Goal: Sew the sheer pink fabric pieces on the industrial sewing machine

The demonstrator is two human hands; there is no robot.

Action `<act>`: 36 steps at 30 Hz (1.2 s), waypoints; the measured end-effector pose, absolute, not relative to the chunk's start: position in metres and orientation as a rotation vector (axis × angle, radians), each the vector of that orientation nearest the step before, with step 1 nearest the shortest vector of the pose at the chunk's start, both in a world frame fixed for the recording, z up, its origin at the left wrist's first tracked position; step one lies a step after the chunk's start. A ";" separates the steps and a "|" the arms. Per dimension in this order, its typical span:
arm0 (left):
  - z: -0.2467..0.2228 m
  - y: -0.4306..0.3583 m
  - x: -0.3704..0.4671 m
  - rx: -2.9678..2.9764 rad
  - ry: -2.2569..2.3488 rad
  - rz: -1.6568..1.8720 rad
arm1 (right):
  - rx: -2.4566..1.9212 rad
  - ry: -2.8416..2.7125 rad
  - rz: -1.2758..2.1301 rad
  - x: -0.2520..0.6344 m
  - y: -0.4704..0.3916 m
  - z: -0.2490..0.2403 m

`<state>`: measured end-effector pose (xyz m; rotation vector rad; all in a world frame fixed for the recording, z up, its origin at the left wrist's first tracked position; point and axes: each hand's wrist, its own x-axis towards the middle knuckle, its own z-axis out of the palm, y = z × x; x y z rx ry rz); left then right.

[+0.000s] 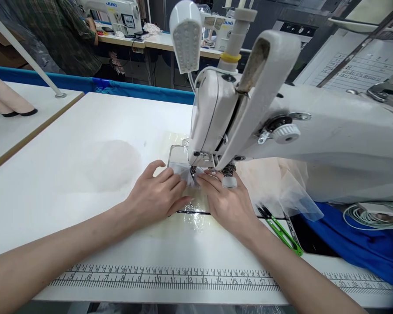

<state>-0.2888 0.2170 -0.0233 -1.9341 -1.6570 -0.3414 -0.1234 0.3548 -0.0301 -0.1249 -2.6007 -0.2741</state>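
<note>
A thin, sheer white fabric (pixel 182 171) lies under the presser foot (pixel 193 171) of a white sewing machine (pixel 212 113). My left hand (pixel 160 189) is just left of the foot, its fingers bent and closed on the fabric's edge. On the right side of the foot, my right hand (pixel 227 198) has its fingers pressed together on the same fabric, close to the needle area. The machine head and knob partly hide the right fingertips. More sheer pale fabric (pixel 275 181) spreads to the right beneath the machine arm.
Green thread snips (pixel 283 235) lie right of my right wrist, beside a dark phone (pixel 309 233), blue cloth (pixel 363 248) and a coiled pale cable (pixel 373 216). A ruler strip (pixel 170 278) runs along the table's front edge. A person (pixel 62 35) works at another machine behind.
</note>
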 end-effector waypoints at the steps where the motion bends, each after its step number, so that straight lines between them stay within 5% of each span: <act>1: -0.022 0.216 -0.288 -1.939 -1.638 -0.372 | -0.125 -2.593 -0.263 -0.123 0.354 -0.029; 22: -0.017 0.213 -0.297 -2.204 -1.694 -0.729 | -0.028 -2.555 -0.014 -0.119 0.338 -0.023; 30: -0.026 0.218 -0.298 -2.245 -1.754 -0.565 | -0.134 -2.655 0.178 -0.122 0.341 -0.028; 36: -0.028 0.217 -0.296 -2.211 -1.748 -0.454 | -0.185 -2.690 -0.053 -0.122 0.343 -0.027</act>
